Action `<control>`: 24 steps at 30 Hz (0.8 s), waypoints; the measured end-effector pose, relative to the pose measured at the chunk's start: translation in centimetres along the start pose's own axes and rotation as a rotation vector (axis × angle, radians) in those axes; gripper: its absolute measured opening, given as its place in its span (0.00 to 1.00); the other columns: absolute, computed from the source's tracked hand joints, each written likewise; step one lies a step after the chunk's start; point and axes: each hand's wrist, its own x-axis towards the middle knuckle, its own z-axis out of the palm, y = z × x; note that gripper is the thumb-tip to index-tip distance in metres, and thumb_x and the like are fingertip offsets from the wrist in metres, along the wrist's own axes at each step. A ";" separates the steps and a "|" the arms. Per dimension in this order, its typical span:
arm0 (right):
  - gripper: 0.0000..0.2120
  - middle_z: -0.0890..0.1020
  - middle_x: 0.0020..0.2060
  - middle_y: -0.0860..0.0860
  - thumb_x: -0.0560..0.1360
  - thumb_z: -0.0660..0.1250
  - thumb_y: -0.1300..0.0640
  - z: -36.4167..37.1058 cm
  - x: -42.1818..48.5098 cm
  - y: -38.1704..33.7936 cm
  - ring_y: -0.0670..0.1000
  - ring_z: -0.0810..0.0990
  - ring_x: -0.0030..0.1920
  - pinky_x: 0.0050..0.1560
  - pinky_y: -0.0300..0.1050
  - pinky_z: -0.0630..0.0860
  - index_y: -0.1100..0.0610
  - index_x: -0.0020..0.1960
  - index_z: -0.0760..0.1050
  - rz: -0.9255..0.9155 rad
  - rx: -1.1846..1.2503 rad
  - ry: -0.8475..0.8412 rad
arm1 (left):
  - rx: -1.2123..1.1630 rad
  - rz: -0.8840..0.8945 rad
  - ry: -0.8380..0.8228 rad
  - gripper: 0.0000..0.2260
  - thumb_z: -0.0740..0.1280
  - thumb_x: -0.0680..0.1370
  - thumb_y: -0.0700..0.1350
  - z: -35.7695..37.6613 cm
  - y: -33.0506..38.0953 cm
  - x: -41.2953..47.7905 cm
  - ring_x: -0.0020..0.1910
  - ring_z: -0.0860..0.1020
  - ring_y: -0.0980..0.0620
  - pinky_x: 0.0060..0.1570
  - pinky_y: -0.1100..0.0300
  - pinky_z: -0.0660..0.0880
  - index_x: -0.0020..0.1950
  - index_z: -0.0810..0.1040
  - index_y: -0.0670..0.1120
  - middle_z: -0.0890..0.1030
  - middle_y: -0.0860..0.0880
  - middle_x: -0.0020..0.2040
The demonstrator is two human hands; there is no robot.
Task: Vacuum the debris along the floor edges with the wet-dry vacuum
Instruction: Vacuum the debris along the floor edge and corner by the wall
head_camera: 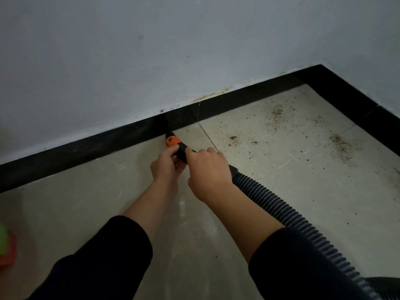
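Pale floor tiles [86,202] meet a black skirting board [86,152] under a grey wall. The ribbed hose [281,213] trails back to the right. The right hand [207,169] and left hand [167,163] both curl round the nozzle [173,142], whose tip sits at the skirting. Edge-vacuuming looks under way. Brown debris [233,139] lies farther right, so the next move probably calls for sliding the tip that way.
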 end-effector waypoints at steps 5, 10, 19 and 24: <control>0.21 0.78 0.53 0.56 0.76 0.63 0.60 0.2 0.4 0.2 0.56 0.74 0.55 0.55 0.48 0.69 0.57 0.68 0.65 0.018 -0.006 0.002 | 0.000 0.001 0.007 0.17 0.70 0.75 0.41 0.6 0.0 0.3 0.37 0.80 0.52 0.34 0.62 0.75 0.62 0.78 0.37 0.83 0.43 0.44; 0.19 0.78 0.53 0.56 0.76 0.63 0.60 0.4 0.6 0.7 0.56 0.74 0.55 0.55 0.48 0.68 0.57 0.66 0.66 0.053 0.008 0.011 | 0.028 0.015 0.014 0.17 0.70 0.75 0.41 1.5 -0.1 0.0 0.24 0.73 0.57 0.25 0.67 0.71 0.63 0.78 0.36 0.75 0.34 0.64; 0.19 0.78 0.53 0.56 0.77 0.63 0.59 0.5 0.9 1.8 0.56 0.74 0.55 0.56 0.49 0.68 0.56 0.66 0.66 0.089 0.028 0.012 | 0.034 0.016 -0.002 0.19 0.70 0.75 0.40 2.8 -0.3 0.0 0.20 0.72 0.58 0.22 0.66 0.69 0.64 0.76 0.33 0.74 0.32 0.64; 0.19 0.78 0.54 0.56 0.77 0.63 0.59 0.5 1.0 2.1 0.56 0.74 0.57 0.58 0.50 0.68 0.56 0.67 0.65 0.101 0.027 0.001 | 0.067 0.017 -0.034 0.21 0.70 0.75 0.41 2.9 -0.6 0.2 0.38 0.81 0.45 0.26 0.66 0.70 0.67 0.75 0.34 0.73 0.31 0.64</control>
